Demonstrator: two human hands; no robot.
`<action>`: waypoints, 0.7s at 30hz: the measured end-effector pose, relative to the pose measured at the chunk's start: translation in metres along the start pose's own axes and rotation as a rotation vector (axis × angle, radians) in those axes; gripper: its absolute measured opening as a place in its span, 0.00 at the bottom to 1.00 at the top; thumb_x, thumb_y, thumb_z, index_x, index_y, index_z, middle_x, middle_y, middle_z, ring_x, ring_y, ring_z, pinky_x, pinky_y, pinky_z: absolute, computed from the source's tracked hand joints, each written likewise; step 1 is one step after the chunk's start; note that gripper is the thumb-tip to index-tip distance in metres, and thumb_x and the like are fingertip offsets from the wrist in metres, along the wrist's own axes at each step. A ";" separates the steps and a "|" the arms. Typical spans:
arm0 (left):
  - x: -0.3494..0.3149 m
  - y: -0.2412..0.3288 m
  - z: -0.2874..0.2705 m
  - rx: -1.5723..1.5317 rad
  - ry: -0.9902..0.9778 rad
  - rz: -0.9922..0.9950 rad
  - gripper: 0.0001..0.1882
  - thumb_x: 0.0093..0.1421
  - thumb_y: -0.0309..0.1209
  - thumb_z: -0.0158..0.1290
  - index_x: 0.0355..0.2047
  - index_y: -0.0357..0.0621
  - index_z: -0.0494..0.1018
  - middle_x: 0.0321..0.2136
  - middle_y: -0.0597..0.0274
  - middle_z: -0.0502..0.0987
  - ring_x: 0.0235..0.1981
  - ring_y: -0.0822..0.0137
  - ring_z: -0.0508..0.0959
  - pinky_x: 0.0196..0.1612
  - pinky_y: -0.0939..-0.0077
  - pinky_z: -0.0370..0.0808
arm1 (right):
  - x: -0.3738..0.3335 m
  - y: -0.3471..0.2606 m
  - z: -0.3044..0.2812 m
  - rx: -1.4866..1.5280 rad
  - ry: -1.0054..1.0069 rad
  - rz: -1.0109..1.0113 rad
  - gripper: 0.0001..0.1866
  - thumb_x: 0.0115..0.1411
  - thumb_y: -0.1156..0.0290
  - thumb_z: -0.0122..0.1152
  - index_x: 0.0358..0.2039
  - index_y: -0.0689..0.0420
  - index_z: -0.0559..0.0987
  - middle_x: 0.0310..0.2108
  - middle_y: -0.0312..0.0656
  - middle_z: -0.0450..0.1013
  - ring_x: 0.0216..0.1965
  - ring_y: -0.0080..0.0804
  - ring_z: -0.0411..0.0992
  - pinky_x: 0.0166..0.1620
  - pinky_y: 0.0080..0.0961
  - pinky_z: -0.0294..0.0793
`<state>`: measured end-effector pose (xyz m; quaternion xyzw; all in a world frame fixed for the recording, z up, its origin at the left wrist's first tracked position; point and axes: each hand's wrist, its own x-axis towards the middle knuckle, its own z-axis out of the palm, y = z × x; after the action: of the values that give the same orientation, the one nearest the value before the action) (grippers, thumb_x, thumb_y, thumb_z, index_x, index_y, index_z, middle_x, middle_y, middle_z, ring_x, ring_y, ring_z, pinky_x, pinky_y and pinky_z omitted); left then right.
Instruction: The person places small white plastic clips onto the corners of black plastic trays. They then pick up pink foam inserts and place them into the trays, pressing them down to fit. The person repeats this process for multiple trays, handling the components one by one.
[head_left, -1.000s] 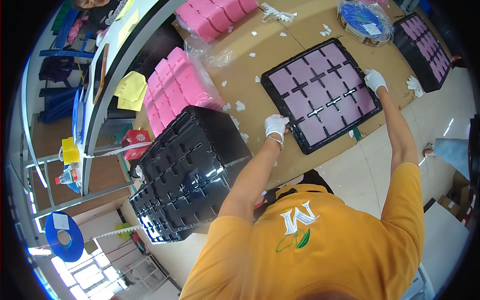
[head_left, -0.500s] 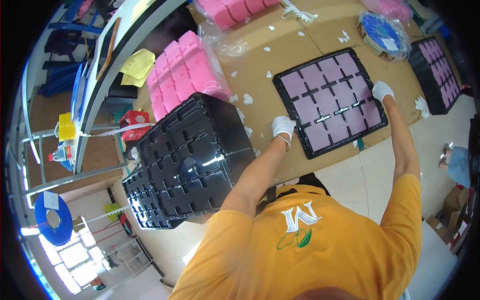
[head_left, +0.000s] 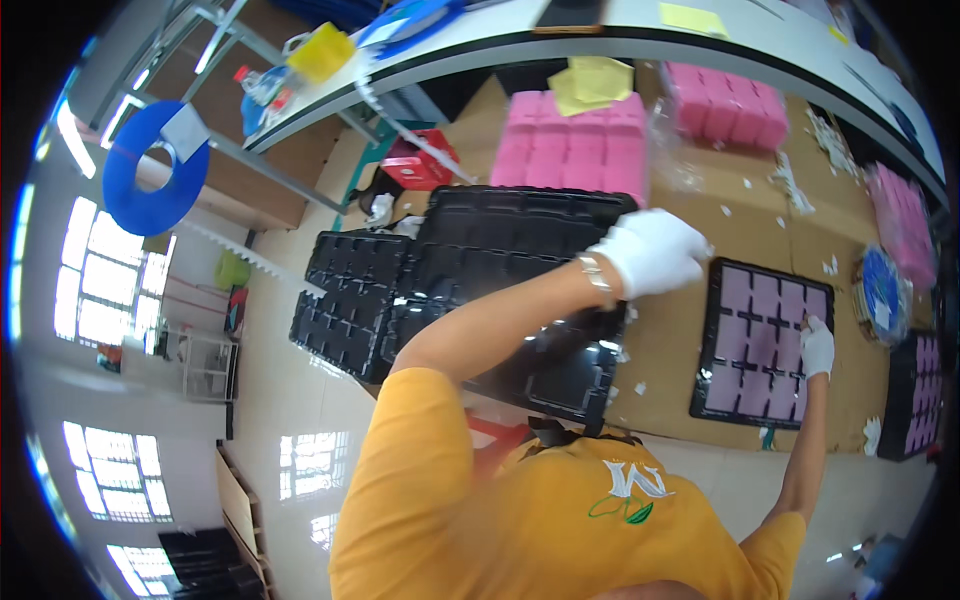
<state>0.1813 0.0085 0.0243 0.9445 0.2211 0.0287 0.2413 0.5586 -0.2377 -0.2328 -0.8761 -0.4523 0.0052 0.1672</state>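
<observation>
- A brown tabletop [head_left: 662,372] ran beneath everything, its front edge nearest the person.
- A black tray [head_left: 710,335] filled with purple pads [head_left: 735,290] lay flat close to that front edge, toward the right end.
- The right hand [head_left: 817,350], gloved in white, was at this tray's right edge with its fingers bent inward; whether they pinched the rim could not be told.
- The left hand [head_left: 655,255], also white-gloved, hung raised by the right side of a large glossy black container [head_left: 520,260], its fingers seemingly curled; whether they pinched anything could not be told.
- The container stood at the front edge, toward the left.
- Behind it, pink foam [head_left: 570,150] sat toward the back edge.
- Near the right end were a plastic-wrapped blue reel [head_left: 882,295] and, at the front right corner, a loose white glove [head_left: 872,435].
</observation>
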 end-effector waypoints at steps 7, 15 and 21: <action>-0.149 -0.291 -0.111 -0.123 0.879 -0.676 0.15 0.52 0.28 0.54 0.41 0.38 0.77 0.36 0.51 0.80 0.36 0.59 0.81 0.40 0.70 0.77 | 0.003 -0.119 -0.021 0.447 0.117 -0.245 0.13 0.59 0.72 0.58 0.42 0.66 0.78 0.32 0.47 0.75 0.31 0.34 0.72 0.38 0.24 0.71; -0.126 -0.379 -0.143 -0.783 0.820 -0.044 0.29 0.51 0.17 0.49 0.56 0.33 0.64 0.49 0.55 0.74 0.51 0.67 0.73 0.54 0.76 0.68 | 0.007 -0.458 -0.121 0.610 -0.057 -0.541 0.12 0.60 0.74 0.56 0.42 0.65 0.77 0.30 0.43 0.71 0.28 0.30 0.69 0.35 0.22 0.68; -0.168 -0.344 -0.133 -1.107 0.658 -0.002 0.20 0.55 0.16 0.50 0.50 0.32 0.72 0.40 0.60 0.79 0.44 0.69 0.77 0.50 0.77 0.72 | 0.035 -0.579 -0.117 0.825 -0.186 -0.611 0.11 0.64 0.71 0.55 0.43 0.63 0.79 0.30 0.33 0.71 0.27 0.16 0.66 0.30 0.15 0.63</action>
<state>-0.1299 0.2654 -0.0107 0.6219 0.2369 0.4267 0.6124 0.1405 0.0663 0.0553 -0.5613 -0.6607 0.2117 0.4512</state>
